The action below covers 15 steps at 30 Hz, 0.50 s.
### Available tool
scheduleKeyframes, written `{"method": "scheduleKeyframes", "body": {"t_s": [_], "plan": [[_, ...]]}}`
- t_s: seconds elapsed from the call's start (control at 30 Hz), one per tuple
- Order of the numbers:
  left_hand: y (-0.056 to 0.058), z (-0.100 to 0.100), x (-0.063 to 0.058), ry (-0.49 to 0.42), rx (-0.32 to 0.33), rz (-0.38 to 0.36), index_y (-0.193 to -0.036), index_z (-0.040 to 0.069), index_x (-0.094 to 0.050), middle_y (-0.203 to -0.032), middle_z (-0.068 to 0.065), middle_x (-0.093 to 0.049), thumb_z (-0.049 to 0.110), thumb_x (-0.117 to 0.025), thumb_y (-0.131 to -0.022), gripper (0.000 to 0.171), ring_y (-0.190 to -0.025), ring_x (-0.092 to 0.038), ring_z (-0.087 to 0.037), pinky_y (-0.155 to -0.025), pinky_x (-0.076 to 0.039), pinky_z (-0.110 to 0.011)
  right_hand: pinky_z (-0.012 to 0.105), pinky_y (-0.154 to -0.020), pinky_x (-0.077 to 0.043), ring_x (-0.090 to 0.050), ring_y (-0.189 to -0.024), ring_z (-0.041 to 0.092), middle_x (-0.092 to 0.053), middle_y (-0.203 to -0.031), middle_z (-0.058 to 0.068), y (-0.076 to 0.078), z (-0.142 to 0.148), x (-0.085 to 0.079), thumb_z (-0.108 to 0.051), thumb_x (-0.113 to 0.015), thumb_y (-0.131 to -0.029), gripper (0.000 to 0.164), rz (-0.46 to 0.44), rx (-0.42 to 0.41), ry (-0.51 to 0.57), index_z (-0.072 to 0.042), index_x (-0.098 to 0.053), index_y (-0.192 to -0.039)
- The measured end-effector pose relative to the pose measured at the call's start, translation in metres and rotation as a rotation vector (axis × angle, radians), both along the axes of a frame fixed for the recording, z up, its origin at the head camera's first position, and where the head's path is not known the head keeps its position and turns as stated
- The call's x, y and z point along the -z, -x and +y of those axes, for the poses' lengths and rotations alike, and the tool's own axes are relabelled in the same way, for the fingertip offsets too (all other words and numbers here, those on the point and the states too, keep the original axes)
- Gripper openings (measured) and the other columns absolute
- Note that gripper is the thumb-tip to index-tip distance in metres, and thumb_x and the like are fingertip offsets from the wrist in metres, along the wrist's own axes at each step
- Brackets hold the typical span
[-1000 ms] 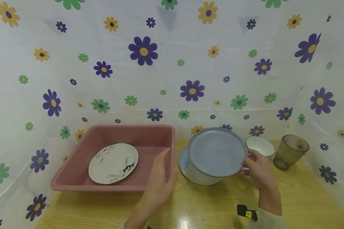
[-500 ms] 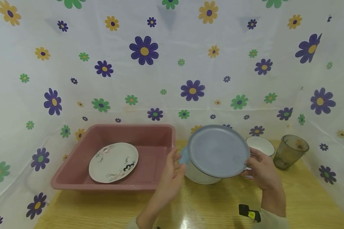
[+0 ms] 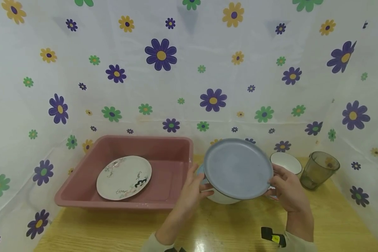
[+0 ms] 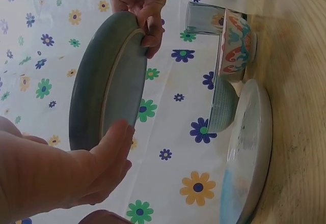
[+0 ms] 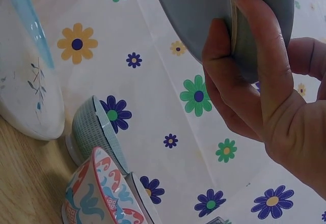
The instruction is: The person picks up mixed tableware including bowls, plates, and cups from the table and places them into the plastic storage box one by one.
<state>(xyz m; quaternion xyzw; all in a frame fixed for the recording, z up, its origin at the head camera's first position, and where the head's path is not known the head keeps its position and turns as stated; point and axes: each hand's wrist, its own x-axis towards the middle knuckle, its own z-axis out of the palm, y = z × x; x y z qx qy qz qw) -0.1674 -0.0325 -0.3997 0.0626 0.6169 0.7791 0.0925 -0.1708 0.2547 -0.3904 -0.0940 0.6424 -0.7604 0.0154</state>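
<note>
Grey plate [image 3: 238, 168] — right fingers [image 5: 265, 35] around rim, left fingers [image 4: 113, 138] straight — underside only in wrist views

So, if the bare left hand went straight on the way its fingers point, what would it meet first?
Most likely the round, blue-grey, apparently ceramic plate: the left hand has its fingertips right by the plate's left edge in the head view. Whether they touch it is unclear.

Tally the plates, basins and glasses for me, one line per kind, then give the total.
Plates: 3 (grey-blue plate, floral plate, blue-and-white plate)
Basins: 1 (pink basin)
Glasses: 1 (tinted glass)
Total: 5
</note>
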Motion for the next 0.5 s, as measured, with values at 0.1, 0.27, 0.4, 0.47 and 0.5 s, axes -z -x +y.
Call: {"method": "scheduleKeyframes", "body": {"t_s": [0.1,0.27,0.4,0.47,0.5], "plan": [[0.0005,0.0015,-0.0009,-0.028,0.017,-0.012,-0.157,0.009,0.007,-0.133,-0.027,-0.052,0.031,-0.044,-0.105,0.076,-0.109,-0.065,-0.034,-0.095,-0.053,-0.045,0.024,-0.054,-0.055,-0.067,-0.07,0.013,-0.066,-0.107,0.003,0.0002,0.0017,0.0009,0.014,-0.038,-0.092,0.061,0.02,-0.028,0.019,0.024,-0.01,-0.146],[0.0001,0.0027,0.0003,-0.071,0.055,-0.012,-0.157,0.013,0.01,-0.134,-0.027,-0.049,0.027,-0.042,-0.105,0.075,-0.106,-0.066,-0.033,-0.092,-0.055,-0.043,0.024,-0.056,-0.056,-0.067,-0.072,0.014,-0.066,-0.107,0.003,0.0003,0.0032,0.0021,0.014,-0.038,-0.093,0.061,0.025,-0.048,0.025,0.023,-0.009,-0.146],[0.0017,0.004,0.0019,-0.119,0.075,-0.017,-0.157,0.017,-0.003,-0.134,-0.027,-0.05,0.028,-0.041,-0.106,0.064,-0.102,-0.068,-0.03,-0.088,-0.057,-0.041,0.024,-0.057,-0.057,-0.067,-0.072,0.013,-0.066,-0.107,0.003,0.0005,0.003,0.0016,0.015,-0.04,-0.092,0.062,0.026,-0.054,0.019,0.023,-0.01,-0.146],[0.0025,0.0042,0.0027,-0.144,0.088,-0.01,-0.156,0.017,-0.011,-0.134,-0.027,-0.051,0.028,-0.038,-0.108,0.056,-0.1,-0.068,-0.029,-0.085,-0.058,-0.04,0.025,-0.057,-0.057,-0.068,-0.073,0.013,-0.066,-0.107,0.004,0.0004,0.0029,0.0013,0.015,-0.04,-0.092,0.062,0.031,-0.062,0.016,0.023,-0.01,-0.146],[0.0028,0.004,0.0031,-0.154,0.097,-0.004,-0.155,0.016,-0.015,-0.134,-0.026,-0.051,0.027,-0.035,-0.108,0.052,-0.099,-0.069,-0.028,-0.083,-0.058,-0.039,0.025,-0.057,-0.057,-0.068,-0.073,0.014,-0.066,-0.107,0.004,0.0003,0.0029,0.0012,0.015,-0.04,-0.092,0.062,0.029,-0.066,0.018,0.023,-0.01,-0.146]]}}
